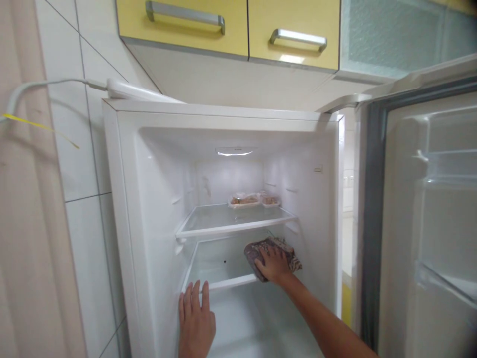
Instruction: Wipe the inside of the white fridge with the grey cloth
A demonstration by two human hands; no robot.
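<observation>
An open white fridge (126,209) fills the view. My right hand (275,264) presses flat on a dark patterned cloth (257,251) lying on the second glass shelf (212,271), at its right side. My left hand (196,320) rests with fingers stretched out on the front edge of that same shelf, at its left end, holding nothing. The upper glass shelf (223,221) carries two small trays of food (244,200) at the back.
The fridge door (428,223) stands open at the right with its door racks showing. Yellow cabinets with metal handles (186,14) hang above. A tiled wall (85,164) and a white cable (44,83) lie at the left.
</observation>
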